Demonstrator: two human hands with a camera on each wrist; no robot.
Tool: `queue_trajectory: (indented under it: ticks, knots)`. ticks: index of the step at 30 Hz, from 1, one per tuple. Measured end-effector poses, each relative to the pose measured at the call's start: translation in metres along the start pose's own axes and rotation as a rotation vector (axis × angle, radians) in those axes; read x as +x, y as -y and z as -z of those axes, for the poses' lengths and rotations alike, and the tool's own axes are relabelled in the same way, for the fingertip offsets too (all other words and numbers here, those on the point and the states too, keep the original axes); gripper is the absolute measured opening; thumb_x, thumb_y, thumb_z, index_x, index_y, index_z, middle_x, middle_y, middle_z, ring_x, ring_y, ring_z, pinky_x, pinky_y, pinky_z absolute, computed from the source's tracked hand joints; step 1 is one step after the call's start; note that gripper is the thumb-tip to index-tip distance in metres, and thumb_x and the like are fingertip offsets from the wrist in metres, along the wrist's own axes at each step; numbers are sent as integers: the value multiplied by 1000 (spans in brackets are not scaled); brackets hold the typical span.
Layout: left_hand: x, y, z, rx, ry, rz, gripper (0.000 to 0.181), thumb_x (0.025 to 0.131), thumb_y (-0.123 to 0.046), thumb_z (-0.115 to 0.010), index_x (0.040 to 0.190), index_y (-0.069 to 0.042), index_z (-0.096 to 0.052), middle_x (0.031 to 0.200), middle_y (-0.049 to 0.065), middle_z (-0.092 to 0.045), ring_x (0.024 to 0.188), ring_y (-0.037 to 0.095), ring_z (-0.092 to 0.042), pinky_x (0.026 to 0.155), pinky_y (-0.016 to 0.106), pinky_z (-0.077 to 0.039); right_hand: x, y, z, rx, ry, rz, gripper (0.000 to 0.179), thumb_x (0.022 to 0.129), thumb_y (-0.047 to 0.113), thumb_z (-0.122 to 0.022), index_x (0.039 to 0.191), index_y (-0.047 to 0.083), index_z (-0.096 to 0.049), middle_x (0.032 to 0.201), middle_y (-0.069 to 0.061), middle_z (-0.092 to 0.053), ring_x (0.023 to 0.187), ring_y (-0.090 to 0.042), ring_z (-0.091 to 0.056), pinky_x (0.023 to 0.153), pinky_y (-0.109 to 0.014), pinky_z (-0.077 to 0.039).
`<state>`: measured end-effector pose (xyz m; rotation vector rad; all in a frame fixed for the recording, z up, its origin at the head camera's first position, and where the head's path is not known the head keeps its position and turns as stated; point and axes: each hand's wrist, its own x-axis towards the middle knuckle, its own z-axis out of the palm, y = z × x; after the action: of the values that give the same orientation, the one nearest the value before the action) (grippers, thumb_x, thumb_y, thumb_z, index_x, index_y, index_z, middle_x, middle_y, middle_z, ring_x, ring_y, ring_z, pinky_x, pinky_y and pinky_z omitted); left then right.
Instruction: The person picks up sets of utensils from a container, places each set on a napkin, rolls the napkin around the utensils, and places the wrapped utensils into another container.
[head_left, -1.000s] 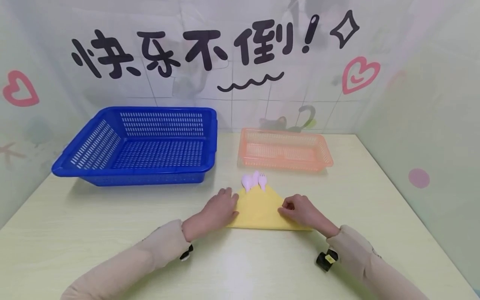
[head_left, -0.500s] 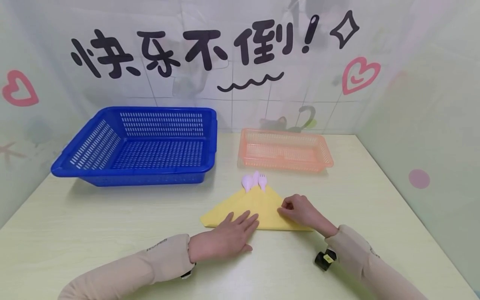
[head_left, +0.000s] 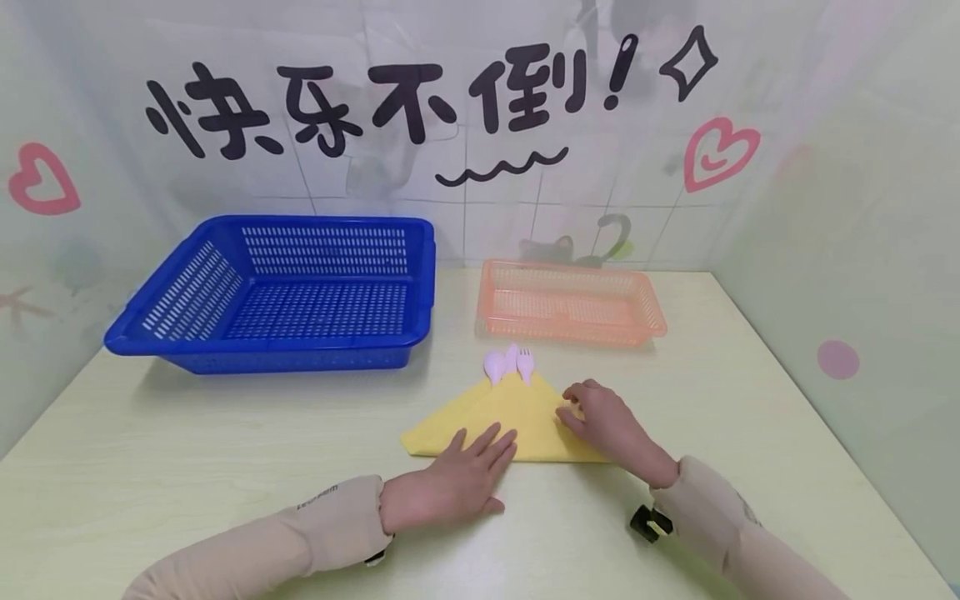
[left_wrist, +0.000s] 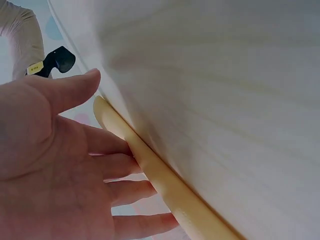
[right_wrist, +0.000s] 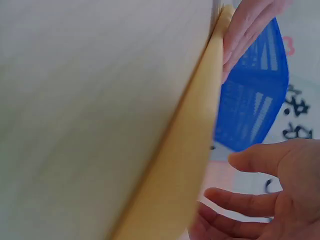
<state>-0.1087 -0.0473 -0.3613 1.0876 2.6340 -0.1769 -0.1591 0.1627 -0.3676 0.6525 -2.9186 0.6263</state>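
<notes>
A yellow napkin (head_left: 480,421), folded to a triangle, lies on the table with its long edge toward me. From its top fold stick out a light purple plastic spoon (head_left: 492,365), knife (head_left: 511,358) and fork (head_left: 525,363); their lower parts are hidden in the cloth. My left hand (head_left: 459,482) rests with straight, spread fingers over the middle of the front edge. At the right slope of the napkin is my right hand (head_left: 613,427), its fingers loosely bent. Thumb and index finger stand apart in the right wrist view, with nothing between them.
A large blue plastic basket (head_left: 285,343) stands at the back left of the pale wooden table (head_left: 247,450). Behind the cutlery sits a small, shallow pink basket (head_left: 570,330). A printed curtain (head_left: 420,179) hangs along the back and sides.
My left hand has moved from the napkin's left side to the middle of its front edge, uncovering the left corner. My right hand's thumb and fingers have parted at the right slope.
</notes>
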Motion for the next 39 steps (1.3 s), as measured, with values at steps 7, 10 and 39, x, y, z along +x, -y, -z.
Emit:
queue_trajectory:
  ticks: [7, 10, 39]
  knots:
    - [-1, -2, -1, -5, -12, 1, 66, 89, -47, -42, 140, -7, -26, 148, 4, -16, 135, 22, -13, 101, 47, -26, -25, 26, -2, -265, -22, 466, 33, 77, 6, -65, 106, -8, -58, 110, -20, -57, 99, -29, -56, 80, -36, -48]
    - [-1, -2, -2, -13, -9, 5, 66, 89, -47, -42, 139, -7, -27, 148, 5, -16, 135, 22, -12, 101, 48, -26, -36, 32, -5, -348, 73, 543, 36, 79, 7, -62, 112, -5, -57, 117, -17, -55, 106, -26, -54, 82, -36, -47]
    - [-4, 0, -1, 7, 21, -14, 72, 87, -53, -42, 140, -7, -26, 149, 7, -12, 136, 22, -7, 103, 46, -22, -47, 39, -9, -563, 219, 545, 45, 79, 10, -60, 124, 8, -52, 131, -16, -44, 117, -25, -46, 83, -35, -46]
